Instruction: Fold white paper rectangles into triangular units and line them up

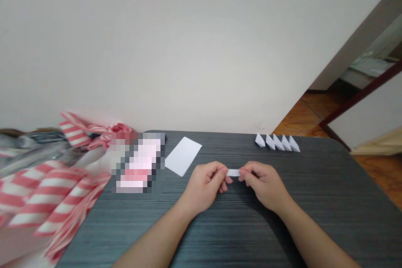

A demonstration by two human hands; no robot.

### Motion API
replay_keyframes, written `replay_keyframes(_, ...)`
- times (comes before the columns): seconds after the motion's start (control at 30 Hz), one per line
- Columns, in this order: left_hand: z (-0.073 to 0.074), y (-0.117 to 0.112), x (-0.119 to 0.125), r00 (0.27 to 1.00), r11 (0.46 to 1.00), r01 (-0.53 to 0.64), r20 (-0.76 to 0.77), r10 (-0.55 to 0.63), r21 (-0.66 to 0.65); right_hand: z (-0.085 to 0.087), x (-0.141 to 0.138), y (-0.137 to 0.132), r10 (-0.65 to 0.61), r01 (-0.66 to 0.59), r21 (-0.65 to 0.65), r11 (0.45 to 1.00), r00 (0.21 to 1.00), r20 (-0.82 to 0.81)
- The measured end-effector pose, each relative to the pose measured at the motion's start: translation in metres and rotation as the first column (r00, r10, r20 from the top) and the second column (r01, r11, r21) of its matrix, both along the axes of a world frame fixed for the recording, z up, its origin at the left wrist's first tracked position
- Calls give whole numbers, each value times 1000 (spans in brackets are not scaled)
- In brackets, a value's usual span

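A narrow folded strip of white paper point(233, 172) stretches between my two hands, just above the dark table. My left hand point(207, 184) pinches its left end between thumb and fingers. At the other end, my right hand point(262, 182) grips the paper in the same way. Only the short middle part of the strip shows; both ends are hidden by my fingers. Flat on the table, beyond and left of my left hand, lies a white sheet of paper point(183, 156).
Several folded white paper pieces point(278, 142) stand in a row near the table's back right edge. A pixelated object point(138, 163) lies at the left of the dark table point(220, 234). Red-and-white striped cloth point(53, 192) is heaped beside it. A wall point(201, 50) rises behind.
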State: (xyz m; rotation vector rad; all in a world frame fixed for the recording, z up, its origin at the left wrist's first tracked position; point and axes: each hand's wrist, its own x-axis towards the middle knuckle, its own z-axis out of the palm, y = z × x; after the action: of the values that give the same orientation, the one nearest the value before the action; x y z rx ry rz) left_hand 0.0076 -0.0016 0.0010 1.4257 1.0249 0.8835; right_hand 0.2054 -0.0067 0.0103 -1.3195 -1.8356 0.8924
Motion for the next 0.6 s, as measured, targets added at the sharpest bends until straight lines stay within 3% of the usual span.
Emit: replay_keyframes(0.6, -2, 0, 1, 998, 998, -53, 35, 55, -40, 0, 1, -1, -78, 78, -30, 997, 997, 10)
